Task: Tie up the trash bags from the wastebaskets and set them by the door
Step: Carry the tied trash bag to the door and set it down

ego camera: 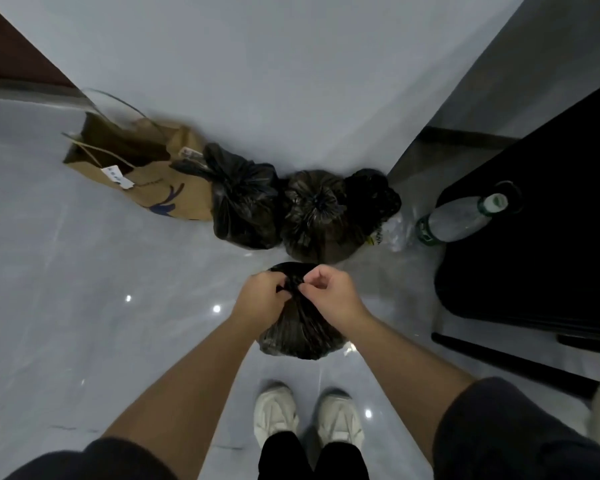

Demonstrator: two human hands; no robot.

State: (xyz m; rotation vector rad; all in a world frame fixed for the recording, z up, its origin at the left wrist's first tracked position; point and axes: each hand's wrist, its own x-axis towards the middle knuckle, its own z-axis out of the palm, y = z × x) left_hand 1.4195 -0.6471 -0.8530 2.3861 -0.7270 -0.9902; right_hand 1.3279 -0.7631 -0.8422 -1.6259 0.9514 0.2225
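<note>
A full black trash bag (300, 332) hangs above the grey floor in front of my feet. My left hand (260, 299) grips the gathered neck of the bag from the left. My right hand (329, 291) pinches the twisted plastic at the neck from the right. Both hands meet at the top of the bag. Against the white wall ahead stand three tied black trash bags: one on the left (243, 199), one in the middle (314, 216) and a smaller one on the right (374, 195).
A brown paper shopping bag (142, 168) lies left of the tied bags. A plastic water bottle (461, 218) lies beside a black cabinet (551, 220) on the right. Clear crumpled plastic (397, 233) sits by the bottle. My white shoes (309, 417) stand below the bag.
</note>
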